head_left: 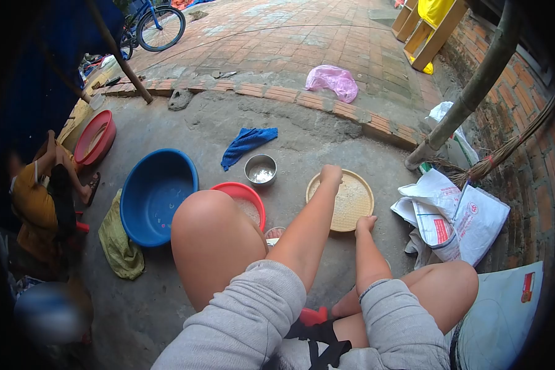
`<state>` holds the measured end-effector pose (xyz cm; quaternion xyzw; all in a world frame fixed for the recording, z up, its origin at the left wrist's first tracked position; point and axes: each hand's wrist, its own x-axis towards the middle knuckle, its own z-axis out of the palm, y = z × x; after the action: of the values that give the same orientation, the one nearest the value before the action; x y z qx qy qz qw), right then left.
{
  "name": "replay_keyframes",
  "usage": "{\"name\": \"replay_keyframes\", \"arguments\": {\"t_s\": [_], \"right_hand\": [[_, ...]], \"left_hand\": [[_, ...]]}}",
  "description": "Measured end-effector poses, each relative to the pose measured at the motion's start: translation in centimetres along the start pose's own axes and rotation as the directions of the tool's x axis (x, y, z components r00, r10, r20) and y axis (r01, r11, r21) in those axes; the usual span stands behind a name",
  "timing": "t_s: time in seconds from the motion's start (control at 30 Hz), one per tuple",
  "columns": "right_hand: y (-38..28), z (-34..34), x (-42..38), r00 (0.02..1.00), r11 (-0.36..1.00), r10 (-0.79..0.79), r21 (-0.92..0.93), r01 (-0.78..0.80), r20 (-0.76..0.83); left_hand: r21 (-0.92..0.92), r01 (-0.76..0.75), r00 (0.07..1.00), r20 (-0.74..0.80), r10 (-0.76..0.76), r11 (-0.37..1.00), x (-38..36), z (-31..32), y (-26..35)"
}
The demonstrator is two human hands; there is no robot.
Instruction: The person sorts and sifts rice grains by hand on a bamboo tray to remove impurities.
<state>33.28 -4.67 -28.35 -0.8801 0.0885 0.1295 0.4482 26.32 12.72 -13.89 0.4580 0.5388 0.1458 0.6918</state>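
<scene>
A round woven tray with pale grains spread in it is held in front of me, low over the concrete. My left hand is closed on its upper left rim. At its lower right rim, my right hand grips the edge. A red basin with grains inside lies to the left, partly hidden behind my knee. Just beyond that basin sits a metal bowl with a little whitish stuff in it.
A large blue basin, a green sack and a blue cloth lie left. White sacks and a pole stand right. A seated person is at far left near another red basin.
</scene>
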Motion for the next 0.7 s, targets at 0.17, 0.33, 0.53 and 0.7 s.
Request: {"name": "replay_keyframes", "arguments": {"t_s": [0.17, 0.33, 0.53, 0.7], "right_hand": [[-3.6, -2.8, -1.7, 0.994, 0.997, -0.003, 0.078, 0.011, -0.11], [-9.9, -5.9, -0.9, 0.975, 0.975, -0.199, 0.078, 0.207, -0.101], [-26.9, -13.7, -1.9, 0.85, 0.85, -0.526, 0.042, 0.525, 0.032], [-35.7, -20.0, -2.0, 0.796, 0.802, -0.597, 0.097, 0.589, 0.098]], "left_hand": [[0.044, -0.179, 0.956, 0.246, 0.163, 0.983, -5.3, -0.6, 7.5], [0.429, -0.388, 0.917, 0.269, 0.295, 0.816, -7.8, -7.1, 17.5], [0.733, -0.428, 0.87, 0.175, 0.461, 0.529, -14.4, -13.5, 28.3], [0.17, -0.465, 0.752, 0.594, 0.286, 0.869, -16.3, -10.5, 26.4]]}}
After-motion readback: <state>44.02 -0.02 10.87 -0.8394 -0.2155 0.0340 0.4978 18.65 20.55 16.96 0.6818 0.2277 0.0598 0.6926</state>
